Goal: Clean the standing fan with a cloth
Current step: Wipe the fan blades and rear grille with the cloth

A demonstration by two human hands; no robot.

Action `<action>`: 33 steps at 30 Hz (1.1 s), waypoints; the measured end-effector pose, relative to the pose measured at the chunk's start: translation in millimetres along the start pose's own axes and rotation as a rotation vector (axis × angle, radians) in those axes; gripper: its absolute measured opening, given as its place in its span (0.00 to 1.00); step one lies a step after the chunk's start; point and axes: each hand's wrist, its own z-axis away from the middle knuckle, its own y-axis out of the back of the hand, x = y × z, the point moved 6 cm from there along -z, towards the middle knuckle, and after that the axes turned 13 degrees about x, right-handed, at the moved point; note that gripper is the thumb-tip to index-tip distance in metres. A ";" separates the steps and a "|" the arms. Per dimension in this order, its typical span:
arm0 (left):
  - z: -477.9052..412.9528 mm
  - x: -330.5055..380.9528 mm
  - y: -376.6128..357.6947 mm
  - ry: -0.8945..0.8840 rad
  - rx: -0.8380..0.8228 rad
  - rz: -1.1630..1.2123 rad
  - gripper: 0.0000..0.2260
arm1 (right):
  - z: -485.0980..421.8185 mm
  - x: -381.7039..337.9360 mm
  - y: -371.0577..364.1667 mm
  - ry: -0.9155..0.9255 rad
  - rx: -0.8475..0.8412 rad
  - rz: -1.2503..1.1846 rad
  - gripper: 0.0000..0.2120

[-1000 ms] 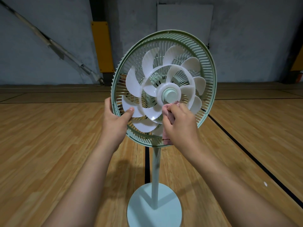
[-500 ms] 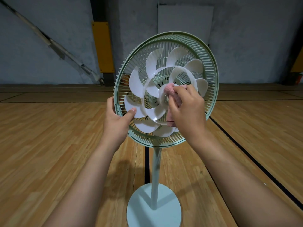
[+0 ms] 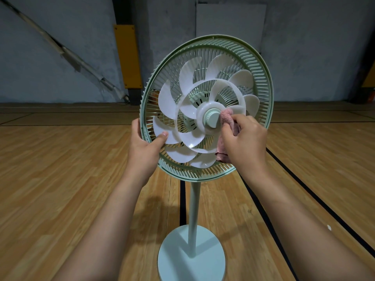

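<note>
Standing fan dead ahead, upright on a wooden floor, head turned a little to the left. Nearest the camera, two bare forearms, both cut off by the bottom edge. Between them, the round pale base, near side clipped by the same edge, and the slim pole rising from it.

Further up, left hand clamped on the left rim of the green slatted guard. Thumb laid across the front, tip resting on the end of a white blade. Other fingers wrapped behind the rim and mostly out of sight, so impossible to say whether spread or together.

Right hand in front of the lower right of the blades, back towards the camera, fingers curled and pinching a pink cloth. Bunched top of the cloth pressed against the right side of the green hub cap; a loose end hanging below the hand, over the lower blades. Fingertips buried in the fabric, not to be made out. Part of the blades and guard hidden behind this hand.

Behind the slats at the left, something orange-brown, too broken up by the ribs to identify.

On the floor, black lines running away, one just left of the pole; at the right a white speck, too small to tell. Farthest off, a grey wall with a yellow pad on a dark post, a pale panel partly hidden by the top of the guard, and a slanting bar cut off at the top left corner.
</note>
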 end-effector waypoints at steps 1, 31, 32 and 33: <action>-0.5 -0.9 0.3 -0.001 0.003 -0.003 0.21 | 2.3 0.9 -0.5 -0.012 -0.004 -0.004 0.07; 1.6 -0.9 -0.9 0.002 0.005 -0.001 0.19 | -4.7 -41.5 -0.2 0.100 0.074 -0.086 0.06; 1.6 -1.4 -0.7 0.003 0.002 0.003 0.19 | -7.1 -36.1 3.8 0.087 0.087 -0.080 0.06; 1.8 -1.4 -0.6 -0.001 -0.001 0.006 0.19 | -8.0 -31.0 6.7 0.081 0.088 -0.071 0.06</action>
